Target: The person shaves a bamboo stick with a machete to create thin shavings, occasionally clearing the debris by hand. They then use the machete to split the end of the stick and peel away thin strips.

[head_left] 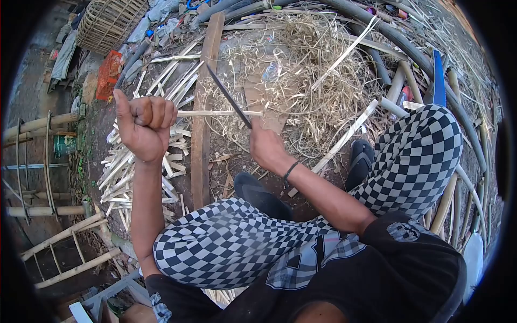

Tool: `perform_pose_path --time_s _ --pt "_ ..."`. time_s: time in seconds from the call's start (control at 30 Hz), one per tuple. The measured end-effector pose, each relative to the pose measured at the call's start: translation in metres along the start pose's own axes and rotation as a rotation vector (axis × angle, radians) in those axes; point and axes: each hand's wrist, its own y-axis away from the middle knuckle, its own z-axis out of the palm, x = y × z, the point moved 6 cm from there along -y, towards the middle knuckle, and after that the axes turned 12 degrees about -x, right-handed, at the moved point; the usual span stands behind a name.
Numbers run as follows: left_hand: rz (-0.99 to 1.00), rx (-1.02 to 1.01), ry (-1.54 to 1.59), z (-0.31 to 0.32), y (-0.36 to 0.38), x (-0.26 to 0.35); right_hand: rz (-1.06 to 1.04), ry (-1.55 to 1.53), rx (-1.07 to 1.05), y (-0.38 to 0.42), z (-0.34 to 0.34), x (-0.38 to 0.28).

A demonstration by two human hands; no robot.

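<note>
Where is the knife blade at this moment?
In the head view the knife sits centre frame, gripped by the right hand, its blade slanting up-left across the bamboo strip that the left hand holds.

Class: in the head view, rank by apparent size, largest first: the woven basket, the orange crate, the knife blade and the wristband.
1. Woven basket, though cut off by the frame edge.
2. Knife blade, long but thin.
3. Orange crate; near the blade in area, so unsure.
4. Wristband.
</note>
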Motion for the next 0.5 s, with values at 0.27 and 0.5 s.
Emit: perform_pose_path --time_s 0.27,0.5 --pt "-0.052 -0.050 0.012 0.001 0.006 -0.008 -0.067 0.021 0.027 -0.040 0.038 0.035" --pt "0.004 -0.076 0.052 0.001 0.002 0.000 -0.172 0.055 0.048 -0.017 0.016 -0.009"
